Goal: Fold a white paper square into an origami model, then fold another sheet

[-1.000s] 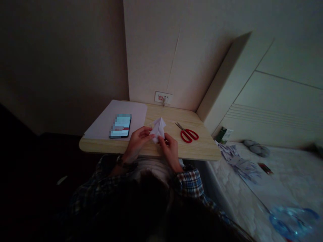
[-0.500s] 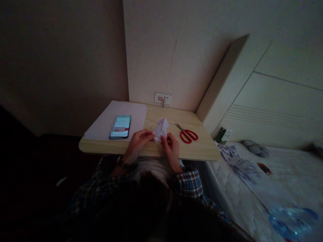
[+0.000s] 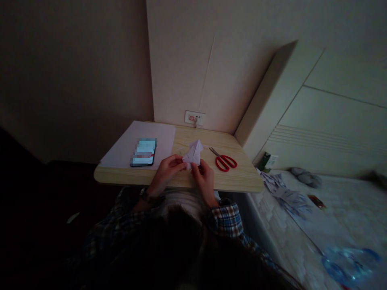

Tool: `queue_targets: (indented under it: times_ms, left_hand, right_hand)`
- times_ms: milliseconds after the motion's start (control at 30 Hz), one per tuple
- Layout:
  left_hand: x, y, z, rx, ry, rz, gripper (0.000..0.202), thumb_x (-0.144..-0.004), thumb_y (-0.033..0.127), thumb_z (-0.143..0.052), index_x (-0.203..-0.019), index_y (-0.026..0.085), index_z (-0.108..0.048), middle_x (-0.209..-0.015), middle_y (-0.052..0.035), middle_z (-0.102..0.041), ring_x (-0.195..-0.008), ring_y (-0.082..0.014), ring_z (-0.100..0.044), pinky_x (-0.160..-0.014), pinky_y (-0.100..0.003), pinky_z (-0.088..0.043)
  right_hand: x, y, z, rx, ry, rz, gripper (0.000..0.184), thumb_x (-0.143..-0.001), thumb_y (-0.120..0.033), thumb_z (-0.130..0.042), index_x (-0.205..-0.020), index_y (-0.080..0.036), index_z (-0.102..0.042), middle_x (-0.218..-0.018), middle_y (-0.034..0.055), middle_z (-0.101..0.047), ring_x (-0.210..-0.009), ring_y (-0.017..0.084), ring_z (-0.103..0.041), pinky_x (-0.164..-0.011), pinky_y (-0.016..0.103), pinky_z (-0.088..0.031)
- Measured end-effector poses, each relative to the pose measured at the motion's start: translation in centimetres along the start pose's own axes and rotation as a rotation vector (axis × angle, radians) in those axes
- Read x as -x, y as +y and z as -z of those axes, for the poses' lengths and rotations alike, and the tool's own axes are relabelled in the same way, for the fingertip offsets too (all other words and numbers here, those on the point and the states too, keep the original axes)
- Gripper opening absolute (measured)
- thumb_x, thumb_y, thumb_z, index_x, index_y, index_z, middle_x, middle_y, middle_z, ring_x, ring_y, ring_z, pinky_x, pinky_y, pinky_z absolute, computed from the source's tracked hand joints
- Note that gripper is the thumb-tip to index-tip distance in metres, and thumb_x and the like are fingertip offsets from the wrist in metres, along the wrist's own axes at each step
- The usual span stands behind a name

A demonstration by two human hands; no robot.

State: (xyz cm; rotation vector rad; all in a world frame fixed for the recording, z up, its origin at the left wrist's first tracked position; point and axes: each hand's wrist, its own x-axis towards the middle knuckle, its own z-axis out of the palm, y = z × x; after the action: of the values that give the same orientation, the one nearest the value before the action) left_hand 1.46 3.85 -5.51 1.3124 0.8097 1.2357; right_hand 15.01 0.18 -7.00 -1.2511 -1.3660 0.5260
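Observation:
A small piece of folded white paper (image 3: 194, 152) is pinched between both hands, over the front part of the wooden table (image 3: 232, 183). My left hand (image 3: 168, 169) grips its lower left side with thumb and fingers. On the lower right, my right hand (image 3: 204, 177) is closed on the same paper. Its pointed top tilts up and away from me. To the right of the hands lie scissors (image 3: 223, 159) with red handles, blades slightly apart. Left of them a lit phone (image 3: 143, 152) rests on white paper sheets (image 3: 163, 135).
A wall socket (image 3: 195, 117) with a plug sits behind the table. To the right is a bed (image 3: 272, 229) with a heap of paper scraps (image 3: 287, 197), a grey cloth item (image 3: 305, 177), and a clear blue plastic item (image 3: 350, 264). A padded headboard stands behind it.
The fingers have shifted slightly lower on the folded paper, and its lower folds look different. The phone, sheets and scissors stay where they were.

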Motion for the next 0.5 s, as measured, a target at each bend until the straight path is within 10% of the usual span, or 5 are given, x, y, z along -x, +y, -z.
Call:
queue_targets:
  times_ms: [500]
  left_hand:
    - [0.05, -0.21, 0.20, -0.036, -0.153, 0.000, 0.025, -0.061, 0.029, -0.079, -0.079, 0.017, -0.066, -0.075, -0.0004, -0.071, -0.072, -0.0164, -0.066, -0.077, -0.029, -0.051]
  right_hand:
    - [0.21, -0.55, 0.15, -0.035, 0.001, 0.018, 0.028, -0.087, -0.041, -0.049, -0.074, -0.018, -0.057, -0.056, -0.0038, -0.050, -0.052, 0.011, -0.044, -0.050, 0.024, -0.031]
